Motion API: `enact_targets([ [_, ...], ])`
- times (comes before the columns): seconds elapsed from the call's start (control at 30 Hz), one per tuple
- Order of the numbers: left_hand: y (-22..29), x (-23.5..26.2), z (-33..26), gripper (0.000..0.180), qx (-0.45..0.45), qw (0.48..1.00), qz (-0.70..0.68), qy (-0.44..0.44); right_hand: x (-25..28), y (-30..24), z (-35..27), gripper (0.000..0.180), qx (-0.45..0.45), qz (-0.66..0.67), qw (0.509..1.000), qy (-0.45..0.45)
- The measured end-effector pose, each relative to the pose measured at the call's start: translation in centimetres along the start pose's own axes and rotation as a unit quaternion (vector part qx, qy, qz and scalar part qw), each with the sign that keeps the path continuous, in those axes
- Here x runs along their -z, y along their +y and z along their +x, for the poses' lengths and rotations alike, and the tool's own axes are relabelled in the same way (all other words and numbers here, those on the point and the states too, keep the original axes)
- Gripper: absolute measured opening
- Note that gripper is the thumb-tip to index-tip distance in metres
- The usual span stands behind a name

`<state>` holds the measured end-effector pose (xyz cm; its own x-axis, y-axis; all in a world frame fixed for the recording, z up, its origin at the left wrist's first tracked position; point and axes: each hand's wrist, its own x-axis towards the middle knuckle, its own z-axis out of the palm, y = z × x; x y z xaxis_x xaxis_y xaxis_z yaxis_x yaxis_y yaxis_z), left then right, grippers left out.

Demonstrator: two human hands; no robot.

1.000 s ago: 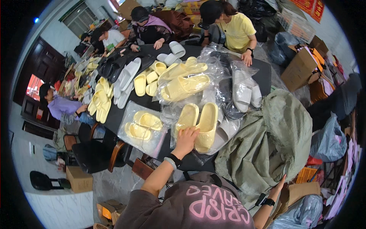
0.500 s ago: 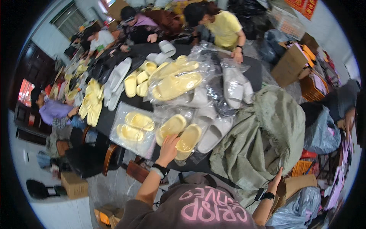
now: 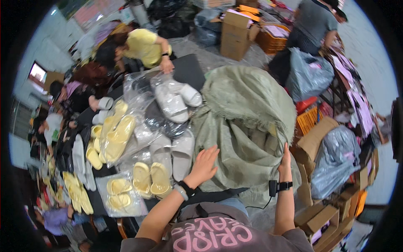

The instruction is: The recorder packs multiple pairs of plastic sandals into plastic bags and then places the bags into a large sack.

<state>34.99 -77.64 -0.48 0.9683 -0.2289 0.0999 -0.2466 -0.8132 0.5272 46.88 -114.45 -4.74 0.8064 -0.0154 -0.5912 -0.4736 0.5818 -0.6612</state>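
Note:
A large grey-green woven sack [image 3: 245,168] stands at the table's near side with its mouth gaping toward me. My left hand [image 3: 204,166], fingers outstretched, is at the sack's left side and holds nothing. At the right rim of the mouth, my right hand [image 3: 284,161] grips the fabric; some of its fingers are hidden. Left of my left hand lie a pair of yellow slippers [image 3: 151,178] and grey slippers [image 3: 182,153]. Another yellow pair in a clear plastic bag [image 3: 119,197] lies farther left. Inside the sack, the contents are mostly in shadow.
More bagged yellow slippers [image 3: 119,138] and grey slippers [image 3: 170,101] cover the dark table [image 3: 189,67]. Across it, a person in yellow [image 3: 145,46] reaches to a bag. Cardboard boxes [image 3: 321,220] and a plastic sack [image 3: 336,161] crowd my right. Another person [image 3: 312,27] stands at far right.
My left hand has left the yellow slippers and moved right to the sack. My right hand remains at the sack's rim. The whole view has turned to the right.

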Motion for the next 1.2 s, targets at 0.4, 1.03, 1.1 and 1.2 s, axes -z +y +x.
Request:
enact_targets([
  [0.4,2.9,-12.6,10.7,0.027,0.038,0.995,-0.048,-0.080,7.6,-14.7,1.9,0.044,-0.019,0.061,0.998,0.003],
  [1.03,19.7,-7.1,3.8,0.016,0.119,0.489,-0.642,-0.579,13.0,-8.9,5.4,0.067,0.062,-0.130,0.976,0.161],
  [1.1,18.3,-5.7,3.7,0.013,0.063,0.498,-0.570,-0.651,8.8,-6.9,3.0,0.066,0.040,-0.136,0.985,0.102],
  [1.2,18.6,-6.6,4.2,0.010,0.077,0.418,-0.555,-0.715,7.5,-3.9,-1.1,0.066,0.016,-0.218,0.971,0.100],
])
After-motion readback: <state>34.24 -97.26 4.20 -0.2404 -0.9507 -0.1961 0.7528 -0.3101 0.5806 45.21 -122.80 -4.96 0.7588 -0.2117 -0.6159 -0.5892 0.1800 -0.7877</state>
